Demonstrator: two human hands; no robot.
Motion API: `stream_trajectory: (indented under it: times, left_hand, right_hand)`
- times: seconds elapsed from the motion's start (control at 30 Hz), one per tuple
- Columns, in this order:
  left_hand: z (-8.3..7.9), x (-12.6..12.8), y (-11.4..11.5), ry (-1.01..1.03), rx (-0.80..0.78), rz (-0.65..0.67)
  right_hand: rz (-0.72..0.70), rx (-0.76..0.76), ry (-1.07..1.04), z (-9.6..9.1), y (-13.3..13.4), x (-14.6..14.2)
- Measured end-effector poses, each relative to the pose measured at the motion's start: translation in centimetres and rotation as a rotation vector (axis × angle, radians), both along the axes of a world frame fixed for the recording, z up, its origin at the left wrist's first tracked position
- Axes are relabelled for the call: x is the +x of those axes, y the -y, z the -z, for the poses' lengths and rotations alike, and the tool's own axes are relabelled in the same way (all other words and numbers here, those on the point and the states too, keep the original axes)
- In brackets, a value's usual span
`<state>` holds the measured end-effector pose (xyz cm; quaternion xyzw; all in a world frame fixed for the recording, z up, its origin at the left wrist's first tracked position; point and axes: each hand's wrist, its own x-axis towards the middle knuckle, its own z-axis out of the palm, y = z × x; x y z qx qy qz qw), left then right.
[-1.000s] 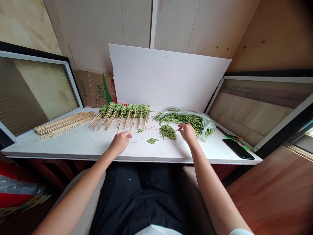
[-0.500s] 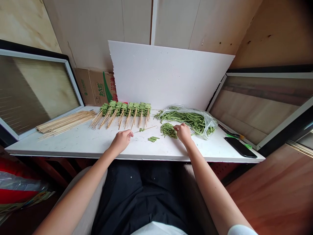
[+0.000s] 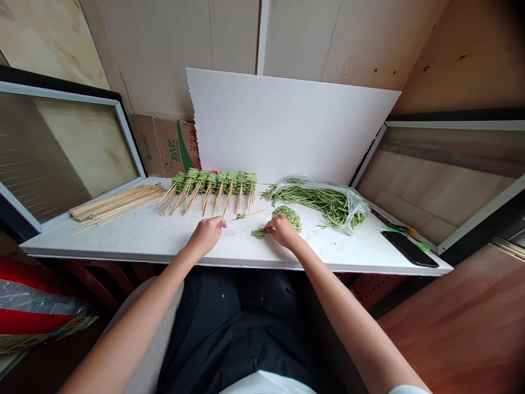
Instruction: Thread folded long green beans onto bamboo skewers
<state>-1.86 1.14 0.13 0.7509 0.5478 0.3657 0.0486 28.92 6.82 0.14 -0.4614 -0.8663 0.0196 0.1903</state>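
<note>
My left hand [image 3: 207, 234] is closed, pinching the near end of a thin bamboo skewer [image 3: 250, 214] that carries a small piece of green bean. My right hand [image 3: 281, 231] is closed over a little bundle of cut green bean pieces [image 3: 258, 233] on the white table [image 3: 143, 235]. Just behind it lies a heap of cut bean pieces [image 3: 290, 216]. A row of finished bean skewers [image 3: 213, 186] lies at the back.
Loose bare skewers [image 3: 117, 202] lie at the left. A plastic bag of long green beans [image 3: 328, 200] sits at the right, with a black phone [image 3: 409, 249] and green-handled scissors [image 3: 396, 225] beyond. A white board [image 3: 287, 126] and cardboard box [image 3: 166, 145] stand behind.
My right hand left the bean heap and moved left and nearer to the small bundle of cut pieces. The left hand stayed on the skewer.
</note>
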Motion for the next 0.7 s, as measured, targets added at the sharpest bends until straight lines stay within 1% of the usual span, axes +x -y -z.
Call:
stream_trajectory:
  times: [0.2, 0.3, 0.37, 0.4, 0.5, 0.57, 0.63, 0.7]
  left_hand:
    - [0.1, 0.0, 0.0, -0.011, -0.01, 0.004]
    - [0.2, 0.0, -0.1, -0.005, -0.002, 0.012]
    - [0.3, -0.1, -0.1, 0.001, 0.005, 0.011]
    - [0.3, -0.1, -0.1, 0.003, 0.009, 0.008]
    - [0.3, 0.0, -0.1, 0.011, 0.03, -0.002]
    - [0.2, 0.0, -0.1, 0.02, 0.048, -0.007]
    - [0.2, 0.1, -0.1, 0.03, 0.065, -0.008]
    - [0.2, 0.2, -0.1, 0.037, 0.078, -0.003]
  right_hand:
    - [0.062, -0.012, -0.013, 0.3, -0.1, 0.0]
    - [0.099, 0.018, -0.083, 0.2, -0.5, 0.2]
    - [0.11, -0.006, -0.22, 0.1, -1.0, 0.6]
    - [0.107, -0.044, -0.325, 0.0, -1.2, 0.8]
    - [0.079, -0.232, -0.728, -0.1, -1.9, 1.1]
    - [0.053, -0.351, -0.961, -0.2, -2.0, 0.9]
    - [0.013, -0.433, -1.101, -0.2, -1.8, 0.3]
    - [-0.023, -0.482, -1.171, -0.4, -1.4, -0.3]
